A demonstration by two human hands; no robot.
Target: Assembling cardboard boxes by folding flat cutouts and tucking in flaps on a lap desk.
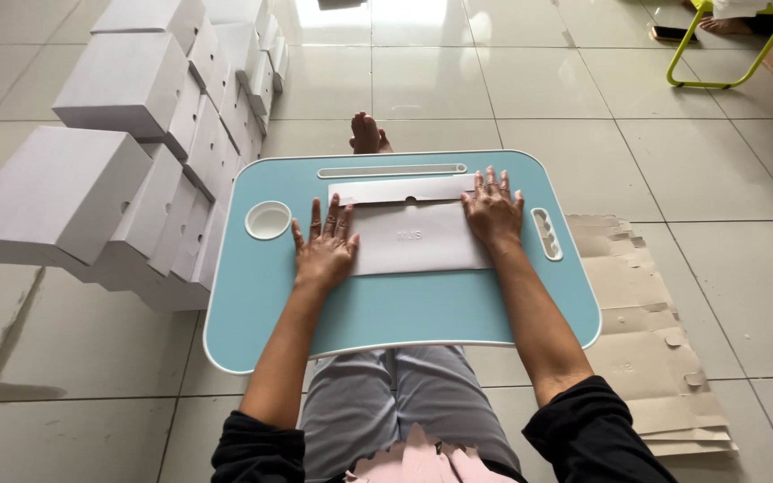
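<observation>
Both my arms reach straight out over my lap, palms down. My left hand (324, 246) lies flat with fingers spread and released, pressing the left end of a flat white cardboard box blank (413, 234); my right hand (494, 210) lies just as flat and unclenched on its right end, fingertips reaching the folded-up far flap. The blank rests on the far middle of a light blue lap table with a white rim (404, 313), its long axis running left to right, the narrow flap along its far edge. My palms hide both ends of the blank, so I cannot make out its corners, and the faint marking at its centre is too small to tell. The table's round white cup recess (267, 219) sits just left of my left hand. A bare foot (367, 134) shows beyond the far edge, the leg hidden under the table. Stacked white folded cardboard boxes (127, 152) stand on the tiled floor to the left, and a pile of flat brown cardboard sheets (646, 340) lies to the right, partly covered by the table.
</observation>
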